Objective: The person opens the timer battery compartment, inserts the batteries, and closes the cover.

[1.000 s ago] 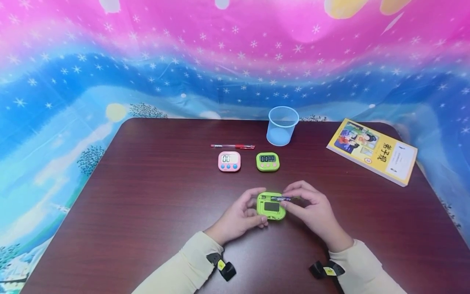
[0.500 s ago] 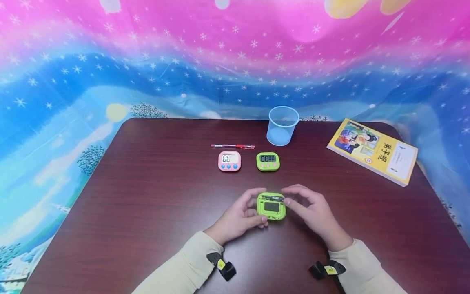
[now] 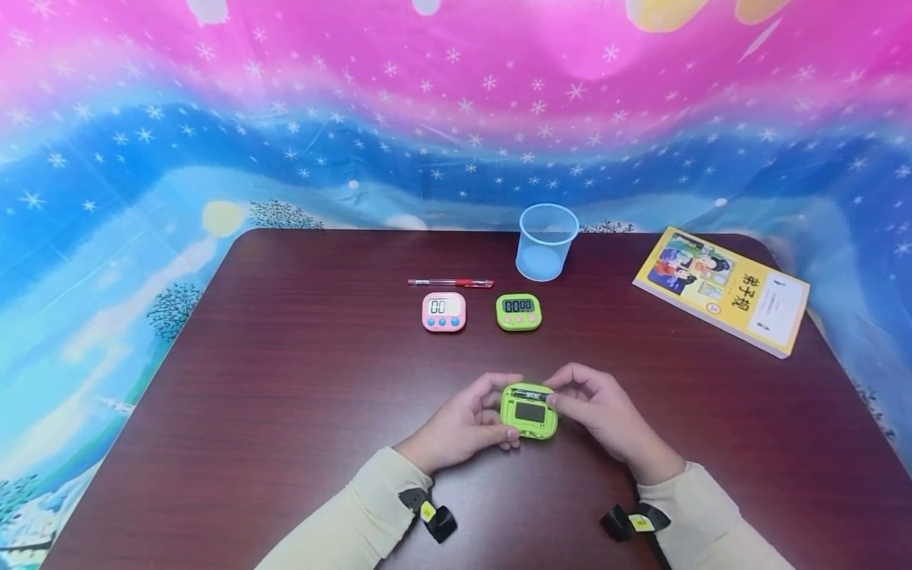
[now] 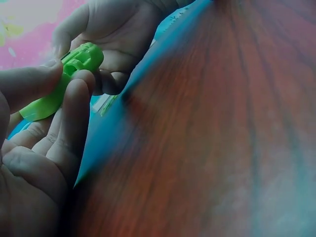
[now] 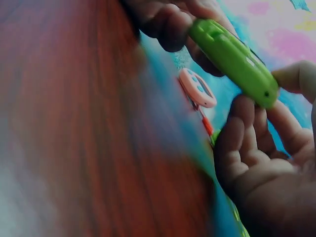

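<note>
My left hand (image 3: 466, 418) grips the left side of a green digital timer (image 3: 530, 427), its back facing up and its battery bay uncovered. A dark AAA-looking battery (image 3: 529, 395) lies in the slot along the top edge. At the timer's right edge my right hand (image 3: 606, 412) pinches the corner, thumb over the battery's end and fingers behind. The right wrist view shows the green case (image 5: 237, 61) edge-on between both hands. In the left wrist view, thumb and fingers hold the green case (image 4: 44, 104) from either side.
Beyond the hands lie a pink timer (image 3: 443, 313) and a second green timer (image 3: 519, 313), screens up. A red pen (image 3: 452, 283) lies behind them. A blue mesh cup (image 3: 543, 261) stands at the back, and a yellow book (image 3: 727, 293) rests at the right.
The battery, tilted out of the slot in the right fingers a second ago, now lies in it. The timer has shifted slightly toward the body, and the right thumb has come over the battery's end.
</note>
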The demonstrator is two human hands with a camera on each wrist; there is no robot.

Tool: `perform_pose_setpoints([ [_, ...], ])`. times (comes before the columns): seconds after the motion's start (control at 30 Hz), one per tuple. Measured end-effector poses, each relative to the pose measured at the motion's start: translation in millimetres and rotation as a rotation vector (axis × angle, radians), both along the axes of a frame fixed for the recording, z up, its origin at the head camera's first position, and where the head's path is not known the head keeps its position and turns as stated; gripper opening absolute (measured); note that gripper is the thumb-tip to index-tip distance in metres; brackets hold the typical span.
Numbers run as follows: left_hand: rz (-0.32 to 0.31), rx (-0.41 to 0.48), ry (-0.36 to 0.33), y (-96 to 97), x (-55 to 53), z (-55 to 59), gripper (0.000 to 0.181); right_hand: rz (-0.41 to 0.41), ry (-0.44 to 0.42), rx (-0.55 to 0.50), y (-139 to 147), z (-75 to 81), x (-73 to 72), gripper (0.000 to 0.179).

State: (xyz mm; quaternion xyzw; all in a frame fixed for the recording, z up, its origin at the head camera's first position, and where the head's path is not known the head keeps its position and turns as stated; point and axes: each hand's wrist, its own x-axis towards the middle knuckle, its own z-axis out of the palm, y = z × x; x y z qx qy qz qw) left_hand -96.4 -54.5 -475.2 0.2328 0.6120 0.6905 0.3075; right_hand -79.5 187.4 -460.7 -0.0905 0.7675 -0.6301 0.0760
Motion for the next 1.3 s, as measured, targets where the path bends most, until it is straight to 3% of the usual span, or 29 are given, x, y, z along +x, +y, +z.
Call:
perform_pose_setpoints([
  [0.2,0.011,-0.004,0.027,2.2,0.9,-1.7,0.067,-0.1,0.056,0.092,-7.5,1.2,1.7,0.01],
  [0.4,0.065,0.004,0.004,4.2,2.0,-0.5,0.068,-0.108,0.203,0.171,3.1,-1.0,-1.6,0.012],
  [0.57,0.096,0.014,-0.005,4.9,2.5,0.1,0.069,-0.173,0.294,0.293,15.9,-3.1,-6.3,0.015],
  [0.97,0.102,0.02,0.002,4.3,2.1,0.5,0.07,-0.171,0.307,0.555,46.8,-12.2,-17.3,0.027],
  [1.3,0.105,0.021,-0.005,3.4,2.2,0.3,0.07,-0.124,0.228,0.718,54.2,-6.7,-19.5,0.024],
])
